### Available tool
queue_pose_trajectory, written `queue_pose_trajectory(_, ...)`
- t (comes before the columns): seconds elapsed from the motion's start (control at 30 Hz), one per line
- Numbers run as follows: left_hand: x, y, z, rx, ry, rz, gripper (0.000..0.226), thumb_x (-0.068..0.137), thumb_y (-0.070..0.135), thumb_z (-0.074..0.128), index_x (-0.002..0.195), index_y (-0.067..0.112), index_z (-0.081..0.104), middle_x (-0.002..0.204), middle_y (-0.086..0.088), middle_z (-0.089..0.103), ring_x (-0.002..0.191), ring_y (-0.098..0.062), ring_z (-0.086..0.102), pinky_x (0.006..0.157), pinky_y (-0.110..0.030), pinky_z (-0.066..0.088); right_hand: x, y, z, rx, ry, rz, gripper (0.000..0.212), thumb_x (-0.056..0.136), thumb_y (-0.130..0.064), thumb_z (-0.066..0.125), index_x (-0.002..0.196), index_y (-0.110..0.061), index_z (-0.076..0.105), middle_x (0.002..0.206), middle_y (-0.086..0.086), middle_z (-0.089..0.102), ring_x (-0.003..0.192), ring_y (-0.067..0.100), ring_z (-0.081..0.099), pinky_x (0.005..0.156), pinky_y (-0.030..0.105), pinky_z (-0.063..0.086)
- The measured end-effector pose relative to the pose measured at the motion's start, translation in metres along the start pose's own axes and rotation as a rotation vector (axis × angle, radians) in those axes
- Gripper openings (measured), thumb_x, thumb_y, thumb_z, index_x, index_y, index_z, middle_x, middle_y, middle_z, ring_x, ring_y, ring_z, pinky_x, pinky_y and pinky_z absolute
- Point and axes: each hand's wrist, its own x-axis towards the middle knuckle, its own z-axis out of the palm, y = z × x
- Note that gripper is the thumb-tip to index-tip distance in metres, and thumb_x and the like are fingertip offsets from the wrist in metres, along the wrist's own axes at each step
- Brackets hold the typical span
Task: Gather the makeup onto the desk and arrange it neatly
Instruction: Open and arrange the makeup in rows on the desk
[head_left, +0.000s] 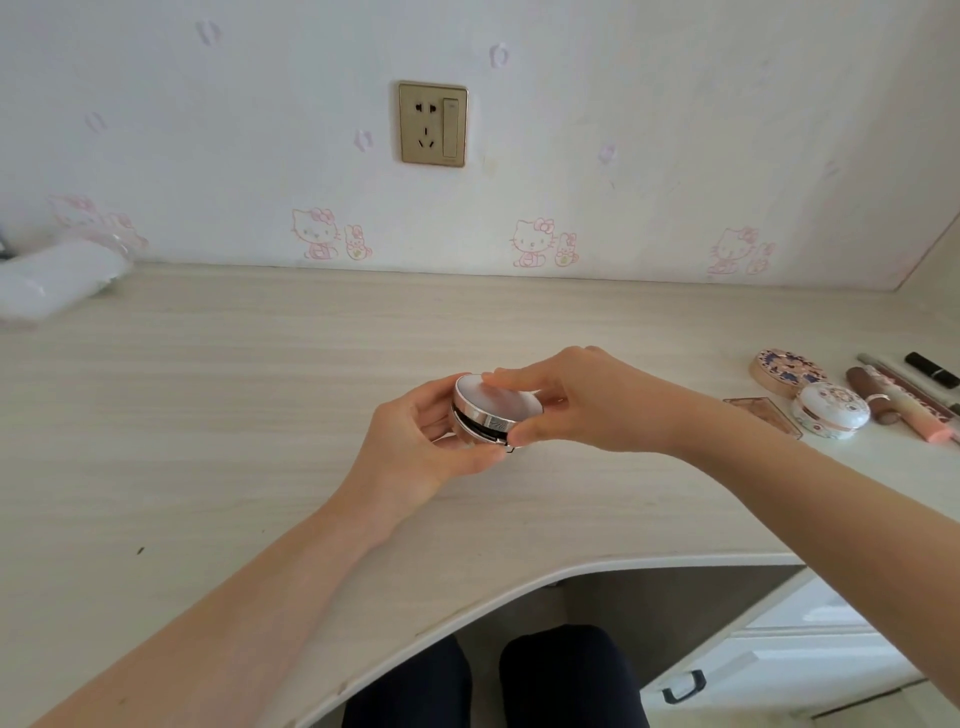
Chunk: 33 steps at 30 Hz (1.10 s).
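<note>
Compact case, round and silver, is held over the middle of the worktop: its base is cupped by the left hand, its lid pinched by the right hand, seemingly to press the gaping lid closed. Contents are hidden. Other makeup is grouped far right.

1. Desk: pale wood-grain top, smooth and matt.
2. Round compact, centre frame: satin pearly lid, mirror-bright silver rim.
3. Wall socket: brushed gold-toned plate.
4. Floral compact, right edge: glossy white.
5. Bag, left edge: translucent, crinkled plastic.
</note>
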Motion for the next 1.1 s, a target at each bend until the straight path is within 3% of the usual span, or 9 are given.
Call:
queue_pose_trajectory(0.2,0.002,0.001,0.002,-0.007,-0.041,-0.006,0.066,0.063,-0.004,0.083,0.121,0.017,0.061,0.106,0.003,0.073,0.099,-0.014,0.069,0.083,-0.021,0.053,-0.001,0.003,-0.003,-0.122,-0.053,-0.033,0.048,0.093,-0.038,0.054,0.140,-0.037,0.043,0.124,-0.008,0.062,0.107,0.015,0.056,0.094,0.035,0.044)
queue_pose_trajectory(0.3,0.002,0.002,0.001,0.020,-0.044,0.004,0.060,0.064,-0.001,0.083,0.116,0.021,0.063,0.103,0.006,0.073,0.094,-0.014,0.070,0.078,-0.019,0.053,-0.003,0.005,0.001,-0.131,-0.032,-0.048,0.050,0.097,-0.034,0.049,0.145,-0.030,0.036,0.142,-0.012,0.048,0.124,0.011,0.048,0.099,0.024,0.036)
queue_pose_trajectory(0.4,0.003,0.001,0.000,0.056,-0.008,-0.005,0.067,0.061,0.007,0.087,0.119,0.024,0.060,0.107,0.009,0.070,0.088,-0.010,0.071,0.071,-0.016,0.052,-0.006,0.005,0.004,-0.117,0.018,-0.077,0.049,0.098,-0.031,0.047,0.146,-0.027,0.034,0.146,-0.016,0.041,0.132,0.005,0.040,0.102,0.017,0.031)
queue_pose_trajectory(0.53,0.007,0.003,-0.007,0.089,-0.073,-0.019,0.067,0.063,0.013,0.085,0.124,0.023,0.057,0.097,-0.001,0.074,0.091,-0.014,0.071,0.078,-0.022,0.054,-0.010,0.000,0.006,-0.070,0.085,-0.122,0.049,0.098,-0.029,0.048,0.145,-0.028,0.035,0.149,-0.014,0.037,0.132,-0.005,0.030,0.102,0.007,0.024)
queue_pose_trajectory(0.6,0.007,0.006,-0.010,0.100,-0.148,-0.014,0.062,0.064,0.018,0.083,0.121,0.023,0.058,0.100,0.001,0.074,0.098,-0.012,0.068,0.082,-0.021,0.052,-0.011,-0.003,0.006,-0.044,0.102,-0.141,0.049,0.098,-0.027,0.049,0.145,-0.027,0.037,0.148,-0.013,0.038,0.132,-0.008,0.026,0.102,0.007,0.025)
queue_pose_trajectory(0.73,0.008,0.008,-0.013,0.125,-0.210,0.018,0.061,0.060,0.021,0.082,0.116,0.027,0.060,0.107,0.013,0.071,0.104,-0.002,0.064,0.083,-0.012,0.047,-0.013,-0.004,0.010,-0.036,0.104,-0.172,0.048,0.097,-0.027,0.052,0.143,-0.027,0.040,0.146,-0.014,0.042,0.128,-0.002,0.041,0.105,0.015,0.032)
queue_pose_trajectory(0.9,0.012,0.001,-0.019,0.358,-0.221,0.097,0.070,0.057,0.033,0.089,0.117,0.044,0.054,0.119,0.029,0.060,0.120,0.006,0.050,0.098,-0.019,0.036,-0.012,-0.001,0.023,-0.061,0.099,-0.167,0.047,0.097,-0.026,0.053,0.142,-0.029,0.041,0.150,-0.014,0.035,0.131,0.008,0.043,0.107,0.021,0.032)
queue_pose_trajectory(0.97,0.012,-0.005,-0.020,0.555,-0.207,0.087,0.076,0.058,0.045,0.088,0.122,0.049,0.047,0.128,0.038,0.043,0.135,0.004,0.031,0.107,-0.023,0.028,-0.012,0.000,0.029,-0.085,0.084,-0.172,0.046,0.097,-0.023,0.053,0.141,-0.029,0.043,0.151,-0.013,0.034,0.130,0.011,0.045,0.105,0.020,0.033)
queue_pose_trajectory(1.1,0.012,-0.012,-0.021,0.792,-0.228,0.050,0.100,0.053,0.065,0.080,0.139,0.043,0.035,0.141,0.031,0.032,0.144,-0.001,0.004,0.115,-0.028,0.018,-0.012,0.002,0.040,-0.087,0.064,-0.171,0.045,0.097,-0.018,0.053,0.140,-0.022,0.045,0.150,-0.011,0.036,0.125,0.014,0.048,0.101,0.019,0.035)
